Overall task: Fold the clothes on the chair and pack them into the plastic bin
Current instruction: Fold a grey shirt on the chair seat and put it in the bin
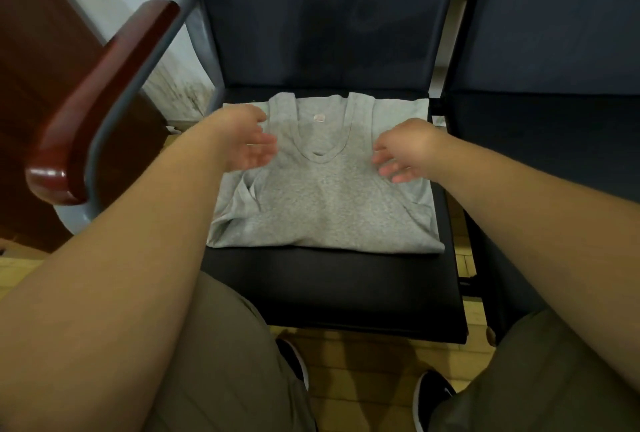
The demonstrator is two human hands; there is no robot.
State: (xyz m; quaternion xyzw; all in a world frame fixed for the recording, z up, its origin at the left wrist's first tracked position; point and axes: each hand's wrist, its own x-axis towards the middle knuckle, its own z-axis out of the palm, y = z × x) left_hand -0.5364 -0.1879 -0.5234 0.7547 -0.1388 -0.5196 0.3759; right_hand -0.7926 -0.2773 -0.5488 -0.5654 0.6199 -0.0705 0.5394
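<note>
Dark chair seat point(329, 286), grey vest point(322, 199) laid flat.
Both my hands — left hand point(247, 144), right hand point(403, 152) — hang over its shoulders, fingers loose, gripping nothing.

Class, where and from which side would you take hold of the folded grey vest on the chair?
Its left and right edges, one hand sliding under from each side. The vest lies flat, folded and broad; a single pinch would likely undo it. The left hand and right hand hover open above.
</note>
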